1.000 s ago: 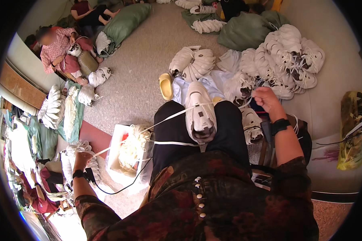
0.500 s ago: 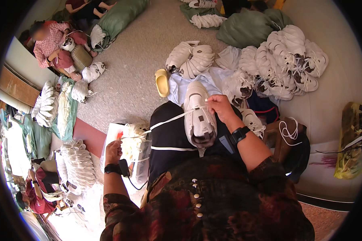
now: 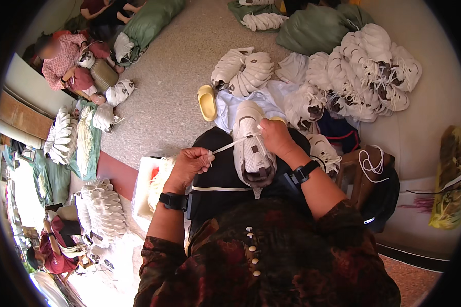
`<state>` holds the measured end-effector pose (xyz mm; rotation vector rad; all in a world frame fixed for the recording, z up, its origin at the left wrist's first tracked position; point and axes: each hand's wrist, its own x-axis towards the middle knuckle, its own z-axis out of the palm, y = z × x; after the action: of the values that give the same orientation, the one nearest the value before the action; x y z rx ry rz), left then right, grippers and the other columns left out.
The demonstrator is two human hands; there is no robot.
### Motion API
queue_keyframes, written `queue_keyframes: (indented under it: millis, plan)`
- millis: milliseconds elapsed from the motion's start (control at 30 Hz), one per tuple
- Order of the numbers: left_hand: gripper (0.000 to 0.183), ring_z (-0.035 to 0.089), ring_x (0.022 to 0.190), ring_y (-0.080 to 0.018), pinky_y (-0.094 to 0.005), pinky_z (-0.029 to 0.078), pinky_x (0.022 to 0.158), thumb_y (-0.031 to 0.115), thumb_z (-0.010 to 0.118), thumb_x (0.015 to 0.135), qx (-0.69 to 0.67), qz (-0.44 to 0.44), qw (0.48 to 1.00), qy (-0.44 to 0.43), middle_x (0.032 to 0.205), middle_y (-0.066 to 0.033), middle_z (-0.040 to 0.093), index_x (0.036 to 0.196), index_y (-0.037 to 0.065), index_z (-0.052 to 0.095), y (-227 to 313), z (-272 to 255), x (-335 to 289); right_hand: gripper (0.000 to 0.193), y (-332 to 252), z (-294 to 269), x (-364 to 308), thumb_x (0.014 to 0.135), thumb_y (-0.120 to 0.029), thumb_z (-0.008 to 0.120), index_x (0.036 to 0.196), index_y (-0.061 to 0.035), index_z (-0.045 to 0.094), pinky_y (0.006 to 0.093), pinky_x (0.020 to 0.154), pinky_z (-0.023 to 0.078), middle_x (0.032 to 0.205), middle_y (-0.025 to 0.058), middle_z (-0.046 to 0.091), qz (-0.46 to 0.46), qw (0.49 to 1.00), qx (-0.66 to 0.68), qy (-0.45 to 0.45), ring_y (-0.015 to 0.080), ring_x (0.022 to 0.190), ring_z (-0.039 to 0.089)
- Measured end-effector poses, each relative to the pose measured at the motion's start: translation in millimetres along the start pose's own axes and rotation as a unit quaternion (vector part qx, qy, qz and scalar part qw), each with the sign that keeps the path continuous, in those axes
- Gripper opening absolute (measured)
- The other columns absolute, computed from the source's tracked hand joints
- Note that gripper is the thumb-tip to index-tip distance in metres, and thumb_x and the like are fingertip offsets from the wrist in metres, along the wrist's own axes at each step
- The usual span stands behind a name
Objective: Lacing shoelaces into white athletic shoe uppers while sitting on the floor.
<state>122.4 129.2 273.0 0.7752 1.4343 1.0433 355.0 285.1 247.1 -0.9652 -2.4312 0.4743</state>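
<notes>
A white sneaker upper [image 3: 252, 153] with grey-brown trim lies across my lap, its toe pointing away from me. A white shoelace [image 3: 224, 148] runs from its upper part toward the left. My left hand [image 3: 190, 165] is closed, pinching that lace a little left of the upper. My right hand [image 3: 276, 137] is closed at the upper's right edge, with a bit of lace at its fingertips. Another stretch of white lace [image 3: 220, 189] crosses my left thigh. Beside my left knee, a box [image 3: 144, 176] holds a bundle of pale laces [image 3: 161, 179].
White uppers [image 3: 363, 66] are heaped at the far right by green sacks [image 3: 315, 30]. A yellow clog [image 3: 207, 104] lies on the floor ahead. A wooden stool [image 3: 346, 171] with a white lace stands at my right. At far left, a person [image 3: 61, 59] sits among more uppers.
My left hand has come back from beside the box, inward to the right, nearer the upper, and the lace span between the hands is shorter. My right hand has barely moved.
</notes>
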Motion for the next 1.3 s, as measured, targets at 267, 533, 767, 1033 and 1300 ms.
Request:
queue_keyframes:
  millis: [267,533,767,1033,1300]
  plan:
    - [0.009,0.055,0.055,-0.0054,-0.0165,0.040,0.048,0.014,0.066,0.080,0.001,0.010,0.999,-0.033,0.065,0.0003,0.061,0.079,0.006,0.064,9,22,5,0.007,-8,7,12,0.071,-0.005,0.058,0.071,-0.0004,0.053,0.0448,0.062,0.045,0.066,0.0198,0.057,-0.016,0.999,0.016,-0.039,0.0384,0.067,0.057]
    - [0.010,0.053,0.054,-0.0041,-0.0164,0.039,0.048,0.015,0.065,0.081,0.011,0.023,0.998,-0.062,0.065,0.0014,0.060,0.078,0.006,0.063,10,38,8,0.009,-2,16,4,0.067,-0.006,0.061,0.065,-0.0004,0.054,0.0433,0.059,0.044,0.064,0.0199,0.056,0.073,0.990,0.122,0.026,0.0375,0.064,0.056]
    - [0.006,0.050,0.053,-0.0031,-0.0171,0.037,0.046,0.009,0.062,0.082,0.066,0.100,0.990,-0.072,0.064,0.0023,0.058,0.078,0.004,0.063,8,67,18,0.009,-1,17,3,0.068,-0.009,0.062,0.066,-0.0037,0.056,0.0433,0.056,0.045,0.062,0.0177,0.056,0.154,0.975,0.152,0.048,0.0357,0.062,0.057]
    - [0.013,0.049,0.051,-0.0105,-0.0271,0.041,0.051,0.009,0.056,0.082,0.233,0.223,0.946,0.009,0.058,-0.0052,0.056,0.081,-0.004,0.060,8,103,40,0.009,-23,4,-16,0.070,-0.009,0.061,0.075,-0.0016,0.060,0.0411,0.064,0.048,0.067,0.0161,0.059,0.070,0.997,-0.038,0.025,0.0339,0.071,0.058]
    - [0.013,0.059,0.069,-0.0378,-0.0444,0.047,0.062,0.014,0.056,0.077,0.402,0.291,0.861,0.108,0.068,-0.0202,0.059,0.071,0.002,0.059,-2,118,59,0.004,-22,0,-8,0.061,-0.002,0.058,0.065,0.0000,0.059,0.0426,0.066,0.046,0.070,0.0173,0.059,-0.017,0.997,-0.062,-0.047,0.0374,0.074,0.055]
